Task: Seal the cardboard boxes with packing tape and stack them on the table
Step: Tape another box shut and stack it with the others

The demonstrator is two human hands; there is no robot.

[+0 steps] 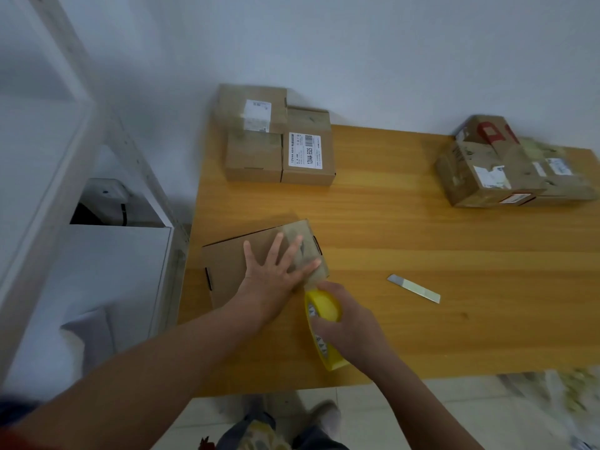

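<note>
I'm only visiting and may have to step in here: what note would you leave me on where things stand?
Left hand presses flat on the box at the table's near left corner.
Right hand grips the tape roll, its strip running onto that box.
Done: three boxes stacked at the back left.
Left: finish this strip, perhaps cut it with the blade, stack the box.
Far-right boxes: unclear.

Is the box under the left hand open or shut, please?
Shut: the box lid lies flat under the left hand, with tape from the tape roll across its edge.

Matt brown cardboard box (227,264), glossy yellow tape roll (324,323), smooth wood-grain table (422,254)
</note>
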